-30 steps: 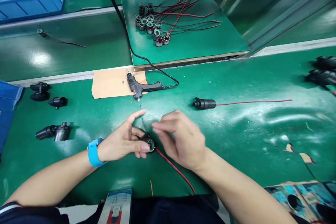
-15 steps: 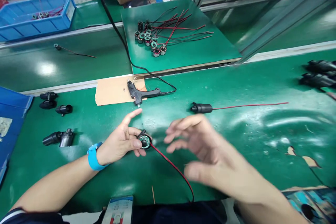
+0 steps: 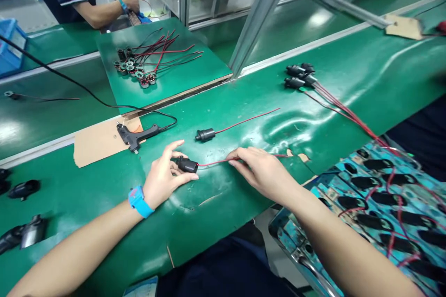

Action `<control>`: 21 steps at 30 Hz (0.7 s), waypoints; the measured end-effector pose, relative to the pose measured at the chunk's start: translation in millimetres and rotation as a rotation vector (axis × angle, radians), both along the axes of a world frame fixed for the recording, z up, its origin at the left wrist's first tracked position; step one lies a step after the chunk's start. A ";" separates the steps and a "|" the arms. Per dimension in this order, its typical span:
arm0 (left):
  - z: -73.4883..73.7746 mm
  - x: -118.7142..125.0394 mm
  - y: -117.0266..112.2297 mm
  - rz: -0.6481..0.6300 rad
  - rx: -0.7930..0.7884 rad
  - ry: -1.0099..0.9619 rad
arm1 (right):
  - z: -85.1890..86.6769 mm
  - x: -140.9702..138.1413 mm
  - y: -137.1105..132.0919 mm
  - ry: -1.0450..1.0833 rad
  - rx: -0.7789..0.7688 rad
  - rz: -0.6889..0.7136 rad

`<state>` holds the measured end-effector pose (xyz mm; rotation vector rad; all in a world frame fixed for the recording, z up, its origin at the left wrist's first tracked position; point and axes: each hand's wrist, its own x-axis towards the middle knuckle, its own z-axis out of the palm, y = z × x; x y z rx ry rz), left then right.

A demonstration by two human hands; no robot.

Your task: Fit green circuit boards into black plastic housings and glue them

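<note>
My left hand (image 3: 163,177), with a blue wristband, grips a small black cylindrical part (image 3: 187,165) lying on the green belt (image 3: 104,181), index finger stretched out above it. A red wire (image 3: 216,162) runs right from that part to my right hand (image 3: 261,170), whose fingers press down on the wire against the belt. A second black part with a red wire (image 3: 205,135) lies just beyond, untouched. A black glue gun (image 3: 135,136) rests on a piece of cardboard (image 3: 97,141) to the far left of my hands.
Several black parts with red wires (image 3: 299,75) lie far right on the belt. A tray (image 3: 379,190) of wired parts sits at my right. More black parts (image 3: 24,189) lie at left. A green board (image 3: 195,62) carries coils with wires (image 3: 134,68); another person's hands (image 3: 130,3) work behind it.
The view swung right. The part in my left hand turned from upright to lying on its side. My right hand came down from the air onto the red wire.
</note>
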<state>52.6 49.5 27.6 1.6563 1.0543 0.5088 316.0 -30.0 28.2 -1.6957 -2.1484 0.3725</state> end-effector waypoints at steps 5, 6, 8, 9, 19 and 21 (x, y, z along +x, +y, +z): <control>-2.9 15.1 5.5 -0.076 0.201 0.084 | -12.9 25.2 8.6 -0.079 0.079 -0.122; -1.1 12.5 5.3 -0.052 0.232 0.078 | -12.5 25.7 9.5 -0.064 0.104 -0.132; 3.7 4.8 3.3 0.016 0.298 0.056 | -9.6 19.9 11.2 -0.008 0.144 -0.091; 6.3 0.5 1.4 0.044 0.327 0.045 | -7.9 14.0 12.4 0.025 0.153 -0.050; 8.4 -32.0 -35.4 -0.026 0.225 0.051 | -13.6 -3.8 65.8 0.081 0.107 0.164; 4.2 -38.8 -37.9 -0.041 0.196 0.083 | -19.0 6.5 79.2 0.075 0.117 0.135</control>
